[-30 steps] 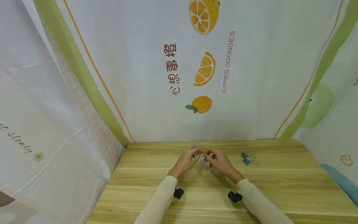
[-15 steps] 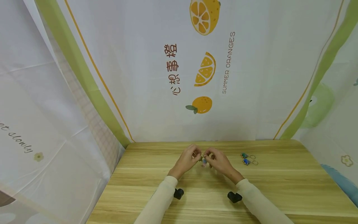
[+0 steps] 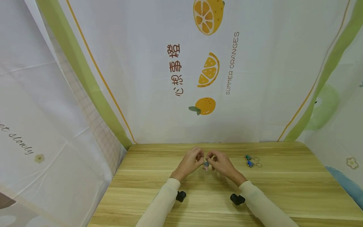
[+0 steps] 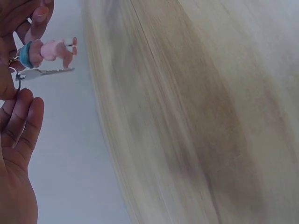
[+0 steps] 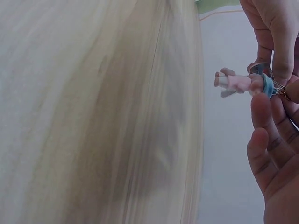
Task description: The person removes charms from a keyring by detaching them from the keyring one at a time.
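Note:
A small figurine keychain with a pink body and a blue-green rim hangs between the two hands, raised over the table. Beside the figurine, a silver key hangs from a thin metal ring. The left hand pinches this ring between thumb and fingers. From the other side, the right hand pinches the keychain's metal end above the figurine. Fingertips of both hands nearly meet and hide part of the ring. In the right wrist view, the figurine's legs point away from the fingers.
Two more keychains, one green and one blue, lie with their rings on the wooden table, right of the hands. Black wrist devices sit by both sleeves. A printed white cloth hangs behind the table's far edge.
The figurine has shifted slightly left and toward the person. Fingers of the left hand have moved a little at the ring; both arms stay nearly where they were.

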The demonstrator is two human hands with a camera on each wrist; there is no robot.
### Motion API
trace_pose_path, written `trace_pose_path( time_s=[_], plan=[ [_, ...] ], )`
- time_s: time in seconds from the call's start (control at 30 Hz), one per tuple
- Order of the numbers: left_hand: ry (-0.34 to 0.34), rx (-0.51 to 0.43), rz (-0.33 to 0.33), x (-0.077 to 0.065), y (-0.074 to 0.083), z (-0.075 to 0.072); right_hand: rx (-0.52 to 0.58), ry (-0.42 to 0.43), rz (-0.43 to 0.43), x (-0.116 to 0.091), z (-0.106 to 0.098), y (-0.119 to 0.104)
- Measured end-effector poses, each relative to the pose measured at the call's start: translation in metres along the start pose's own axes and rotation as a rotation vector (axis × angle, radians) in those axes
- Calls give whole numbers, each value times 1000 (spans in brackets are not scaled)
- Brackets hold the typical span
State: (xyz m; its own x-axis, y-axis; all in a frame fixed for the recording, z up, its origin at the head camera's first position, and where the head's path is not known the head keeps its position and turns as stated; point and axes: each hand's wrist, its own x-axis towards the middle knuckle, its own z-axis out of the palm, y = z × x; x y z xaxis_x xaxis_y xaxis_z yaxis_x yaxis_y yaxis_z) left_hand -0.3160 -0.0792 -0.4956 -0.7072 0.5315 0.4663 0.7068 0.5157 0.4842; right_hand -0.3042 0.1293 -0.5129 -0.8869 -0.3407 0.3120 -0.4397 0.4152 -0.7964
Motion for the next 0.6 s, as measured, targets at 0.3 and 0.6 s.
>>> trace_pose_path(
  time_s=[0.3, 0.6],
  plan=[
    [-23, -17, -42, -1, 1, -2, -19, -10, 2, 1, 0, -3],
    [-17, -18, -47, -2, 0, -1, -7, -20, -9, 1, 2, -3]
  ],
)
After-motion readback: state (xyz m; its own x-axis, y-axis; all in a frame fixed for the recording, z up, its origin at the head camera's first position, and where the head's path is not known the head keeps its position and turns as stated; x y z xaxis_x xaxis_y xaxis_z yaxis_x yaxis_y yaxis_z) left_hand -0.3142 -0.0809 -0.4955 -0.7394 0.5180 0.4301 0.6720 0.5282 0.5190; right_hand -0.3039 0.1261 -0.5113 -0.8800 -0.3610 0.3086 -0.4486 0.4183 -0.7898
